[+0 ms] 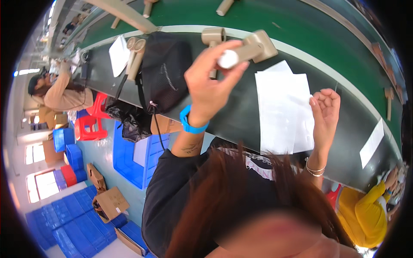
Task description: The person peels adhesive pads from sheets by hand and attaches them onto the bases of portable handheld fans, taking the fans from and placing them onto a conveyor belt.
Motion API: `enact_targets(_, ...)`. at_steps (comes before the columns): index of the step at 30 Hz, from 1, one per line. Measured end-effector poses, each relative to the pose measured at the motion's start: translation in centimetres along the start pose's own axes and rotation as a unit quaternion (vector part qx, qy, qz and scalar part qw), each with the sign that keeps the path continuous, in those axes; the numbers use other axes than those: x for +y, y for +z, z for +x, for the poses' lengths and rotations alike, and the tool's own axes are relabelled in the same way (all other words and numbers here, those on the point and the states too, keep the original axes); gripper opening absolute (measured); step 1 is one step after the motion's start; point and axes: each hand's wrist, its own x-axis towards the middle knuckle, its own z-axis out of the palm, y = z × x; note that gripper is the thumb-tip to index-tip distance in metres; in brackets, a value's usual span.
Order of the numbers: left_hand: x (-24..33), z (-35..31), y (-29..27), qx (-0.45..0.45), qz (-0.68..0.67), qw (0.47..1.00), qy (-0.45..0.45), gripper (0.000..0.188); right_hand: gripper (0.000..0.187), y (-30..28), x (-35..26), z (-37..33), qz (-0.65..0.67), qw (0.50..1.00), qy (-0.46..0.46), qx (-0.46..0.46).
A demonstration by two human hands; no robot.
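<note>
My left hand, with a blue band at the wrist, grips a beige hand-held device shaped like a small hair dryer. Its white handle end points toward me, and the wide head lies at the far right of the handle. Behind it, a similar beige device is on the dark table, partly hidden by my fingers. My right hand is beside the right edge of the white sheets or flat bags. Its fingers are loosely curled, palm turned up, with no object visible in them.
A black bag and two beige devices with round heads lie at left on the table. Beyond runs a green belt with more devices. Blue crates and red stools stand left. People sit on both sides.
</note>
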Motion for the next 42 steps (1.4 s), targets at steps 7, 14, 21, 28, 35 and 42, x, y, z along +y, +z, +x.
enact_targets(7,0.2,-2.7,4.5,-0.171,-0.067,0.983,-0.01,0.043,0.033,2.0,-5.5,-2.0,-0.033,0.999,-0.015,-0.017)
enact_targets(14,1.1,-3.0,5.5,-0.167,-0.088,0.982,-0.007,0.035,0.033,2.1,-5.1,-2.3,-0.042,0.997,-0.047,-0.034)
enact_targets(21,1.1,-3.5,4.8,-0.195,-0.105,0.975,-0.028,0.039,0.036,2.5,-2.6,-0.7,0.025,0.995,-0.084,0.05)
enact_targets(28,0.9,-3.3,4.1,-0.224,-0.151,0.961,-0.055,0.04,0.058,4.2,-1.5,1.4,-0.326,0.931,-0.126,-0.106)
enact_targets(35,0.9,-3.2,4.1,-0.224,-0.263,0.918,-0.196,0.037,0.041,5.2,-0.9,2.1,-0.318,0.923,-0.149,-0.155)
enact_targets(42,0.2,-3.0,4.4,-0.201,-0.293,0.916,-0.185,0.033,0.04,6.0,-0.5,2.5,-0.275,0.938,-0.136,-0.161)
